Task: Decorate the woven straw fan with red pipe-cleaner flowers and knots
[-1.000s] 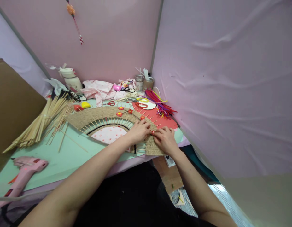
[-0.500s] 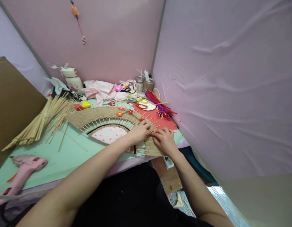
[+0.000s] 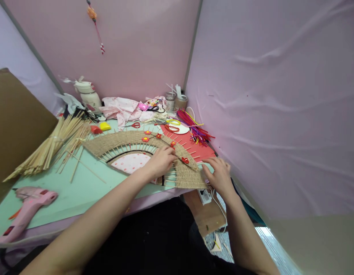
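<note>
A woven straw fan [image 3: 191,178] with thin wooden ribs lies on the table, its inner part covered in dotted pink-white cloth [image 3: 129,162]. Red flowers with yellow centres [image 3: 145,139] sit on dark stems across its upper band. My left hand [image 3: 162,161] rests over the fan's ribs, fingers bent together at the upper end of a dark stem [image 3: 191,166]; the exact grip is partly hidden. On that stem is a small red flower [image 3: 185,160]. Just off the fan's right end, my right hand [image 3: 218,173] is open, thumb and fingers apart, holding nothing.
A pink glue gun [image 3: 30,210] lies at the left front, near a bundle of wooden sticks [image 3: 51,147]. Behind the fan are scissors [image 3: 172,128], red card [image 3: 202,152], coloured pipe cleaners [image 3: 197,130], and a white bottle [image 3: 88,95]. A fabric wall [image 3: 274,114] rises at the right.
My right hand has let go of the small red flower and moved right, opening. My left hand has shifted slightly left, leaving the flower and its stem uncovered.
</note>
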{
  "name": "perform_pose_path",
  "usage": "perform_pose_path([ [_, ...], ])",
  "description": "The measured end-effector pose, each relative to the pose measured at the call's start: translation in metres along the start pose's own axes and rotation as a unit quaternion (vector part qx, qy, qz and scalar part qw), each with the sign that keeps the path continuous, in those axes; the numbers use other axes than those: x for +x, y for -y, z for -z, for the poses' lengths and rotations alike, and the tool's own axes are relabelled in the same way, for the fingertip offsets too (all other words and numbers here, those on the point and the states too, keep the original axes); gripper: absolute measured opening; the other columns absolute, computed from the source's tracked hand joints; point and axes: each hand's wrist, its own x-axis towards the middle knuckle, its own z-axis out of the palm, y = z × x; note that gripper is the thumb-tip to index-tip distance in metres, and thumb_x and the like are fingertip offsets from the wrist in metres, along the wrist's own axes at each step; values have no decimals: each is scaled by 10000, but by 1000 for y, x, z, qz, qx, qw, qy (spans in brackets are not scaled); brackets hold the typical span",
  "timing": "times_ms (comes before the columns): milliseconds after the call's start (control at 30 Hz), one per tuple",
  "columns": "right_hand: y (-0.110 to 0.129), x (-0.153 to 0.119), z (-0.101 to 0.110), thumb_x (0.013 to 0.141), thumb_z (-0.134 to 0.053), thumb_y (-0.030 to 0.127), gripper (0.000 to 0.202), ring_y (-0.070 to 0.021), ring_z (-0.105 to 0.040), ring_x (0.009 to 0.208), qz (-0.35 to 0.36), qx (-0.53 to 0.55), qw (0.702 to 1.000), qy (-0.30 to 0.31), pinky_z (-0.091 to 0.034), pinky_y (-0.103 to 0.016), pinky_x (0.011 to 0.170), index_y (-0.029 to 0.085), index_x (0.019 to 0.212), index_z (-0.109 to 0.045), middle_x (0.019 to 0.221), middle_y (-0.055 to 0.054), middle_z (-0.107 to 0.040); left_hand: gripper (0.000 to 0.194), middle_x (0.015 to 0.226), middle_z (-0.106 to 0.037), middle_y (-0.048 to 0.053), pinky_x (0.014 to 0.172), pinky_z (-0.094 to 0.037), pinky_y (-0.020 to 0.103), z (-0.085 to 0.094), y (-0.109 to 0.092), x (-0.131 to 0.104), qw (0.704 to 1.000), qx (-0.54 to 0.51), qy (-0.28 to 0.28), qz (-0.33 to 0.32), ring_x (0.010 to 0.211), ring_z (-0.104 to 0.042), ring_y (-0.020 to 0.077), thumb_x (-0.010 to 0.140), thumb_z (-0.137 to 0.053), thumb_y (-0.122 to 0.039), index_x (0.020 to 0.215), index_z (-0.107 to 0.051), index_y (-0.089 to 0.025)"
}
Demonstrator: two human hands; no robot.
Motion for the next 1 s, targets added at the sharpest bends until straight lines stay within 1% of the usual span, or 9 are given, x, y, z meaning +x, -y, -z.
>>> perform_pose_path([
  [200, -15, -10, 4, 876, -473, 400, 278, -253, -575, 1021, -72, 54, 994, 60, -345, -381, 860, 221, 973, -662, 1041, -77, -677, 294, 1090, -620, 92, 849, -408, 400, 28, 11, -47, 994, 20, -23, 102, 1017, -522, 246, 863, -434, -220, 1030, -675, -207],
  [333, -23, -9, -3, 853, -468, 448, 341, -235, -606, 894, -122, 128, 980, 95, -417, -357, 798, 178, 958, -647, 989, -97, -682, 298, 1118, -620, 70, 930, -404, 401, 45, 22, -96, 969, 1, -98, 226, 1054, -542, 238, 849, -440, -293, 1044, -655, -223],
  [500, -32, -6, -16, 823, -481, 506, 371, -208, -617, 699, -230, 219, 937, 144, -446, -322, 646, 170, 780, -633, 763, -80, -690, 285, 1019, -591, 64, 842, -479, 370, 54, 24, -154, 875, 19, -195, 443, 996, -575, 244, 814, -463, -412, 976, -591, -215],
  [567, -32, -4, -19, 802, -517, 524, 379, -187, -614, 633, -294, 297, 894, 165, -442, -296, 581, 163, 761, -624, 707, -80, -683, 308, 929, -600, 66, 792, -493, 397, 53, 26, -167, 823, 7, -175, 541, 905, -602, 259, 800, -466, -485, 897, -546, -204],
  [633, -30, -1, -19, 771, -575, 520, 363, -157, -599, 581, -351, 377, 838, 183, -432, -268, 537, 160, 775, -618, 689, -70, -675, 377, 899, -620, 86, 777, -488, 415, 51, 28, -172, 797, -23, -131, 589, 887, -613, 281, 800, -444, -548, 882, -525, -190],
  [733, -23, 3, -18, 712, -668, 482, 335, -107, -555, 527, -376, 459, 777, 210, -403, -226, 509, 159, 790, -618, 660, -27, -650, 514, 937, -662, 112, 774, -480, 405, 47, 29, -165, 789, -75, -112, 600, 923, -627, 293, 798, -440, -577, 1069, -508, -146],
  [867, -10, 6, -16, 659, -724, 452, 340, -80, -500, 483, -350, 496, 746, 272, -339, -199, 473, 159, 813, -645, 586, 32, -596, 746, 980, -687, 107, 729, -480, 410, 44, 26, -148, 803, -85, -114, 578, 876, -646, 305, 801, -429, -598, 1380, -295, -147],
  [933, -5, 7, -14, 650, -733, 442, 353, -88, -520, 503, -351, 505, 735, 285, -350, -202, 483, 169, 859, -655, 612, 35, -611, 681, 1015, -681, 113, 760, -476, 420, 41, 27, -142, 828, -73, -89, 548, 909, -640, 312, 838, -362, -583, 1390, -339, -184],
  [1000, 0, 7, -11, 636, -744, 427, 369, -103, -554, 540, -349, 518, 733, 271, -377, -210, 502, 180, 895, -654, 670, 23, -643, 570, 1100, -660, 119, 860, -453, 425, 36, 30, -140, 856, -67, -73, 508, 1025, -604, 307, 877, -302, -525, 1306, -485, -198],
])
